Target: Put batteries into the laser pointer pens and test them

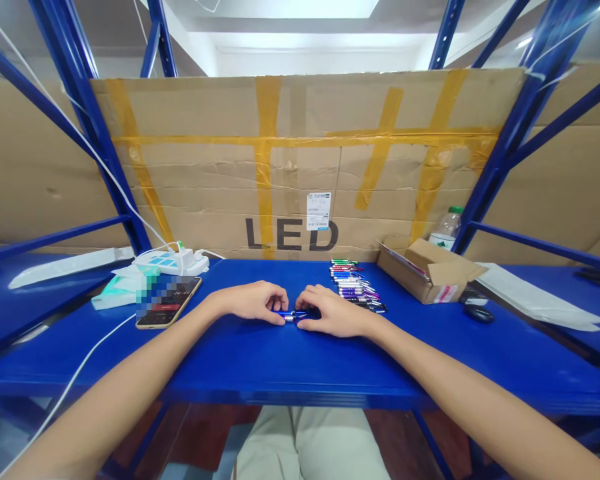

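Low over the middle of the blue table, both hands meet at a small blue-and-silver metal tube (289, 317). My left hand (257, 301) pinches its left end between thumb and fingers. At the other end, the fingers of my right hand (330, 312) are closed round it, partly hiding a dark blue part. Just beyond the right hand lies a row of similar slim tubes (353, 279) in green, red, blue, silver, purple and black. Some of these seem to have clip-like loops at their right ends.
On the left lie a phone (173, 303), a soft green-white pack (125, 287) and a white power strip (167, 262) with cables. An open cardboard box (420, 270), a bottle (446, 229) and a black mouse (478, 313) are at right. A large cardboard sheet (205, 193) stands behind.
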Tool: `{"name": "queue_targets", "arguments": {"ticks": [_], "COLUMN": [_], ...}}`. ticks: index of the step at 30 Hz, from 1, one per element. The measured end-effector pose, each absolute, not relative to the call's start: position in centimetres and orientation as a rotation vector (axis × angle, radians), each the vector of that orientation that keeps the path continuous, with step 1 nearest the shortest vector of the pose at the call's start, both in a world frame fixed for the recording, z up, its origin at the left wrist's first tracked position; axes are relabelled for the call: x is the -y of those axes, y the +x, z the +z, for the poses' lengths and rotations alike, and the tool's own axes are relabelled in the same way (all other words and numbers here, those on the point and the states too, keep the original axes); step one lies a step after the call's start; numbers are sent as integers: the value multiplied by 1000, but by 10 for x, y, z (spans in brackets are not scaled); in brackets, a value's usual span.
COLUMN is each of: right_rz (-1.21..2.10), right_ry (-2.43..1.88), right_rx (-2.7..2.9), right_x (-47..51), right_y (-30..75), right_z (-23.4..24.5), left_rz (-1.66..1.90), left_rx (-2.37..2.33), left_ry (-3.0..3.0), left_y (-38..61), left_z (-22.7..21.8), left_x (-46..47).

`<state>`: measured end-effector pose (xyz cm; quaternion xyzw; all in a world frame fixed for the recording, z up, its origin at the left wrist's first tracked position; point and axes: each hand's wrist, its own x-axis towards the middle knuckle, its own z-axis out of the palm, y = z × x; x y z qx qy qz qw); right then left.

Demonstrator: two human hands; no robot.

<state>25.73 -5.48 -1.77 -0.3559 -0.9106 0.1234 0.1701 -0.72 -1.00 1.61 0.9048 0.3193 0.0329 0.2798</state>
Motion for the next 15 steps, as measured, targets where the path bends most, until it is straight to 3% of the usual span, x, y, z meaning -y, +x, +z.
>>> {"name": "queue_targets", "arguments": {"ticks": [15], "right_rz": [112], "right_ry": [-1082], "right_rx": [2540], "right_x": [50], "right_y": [260], "right_z": [-22], "left_rz": [435], "left_rx": [-878], "left_ry": [2535], "left_y": [-5], "left_z": [-8], "left_x": [-12]}}
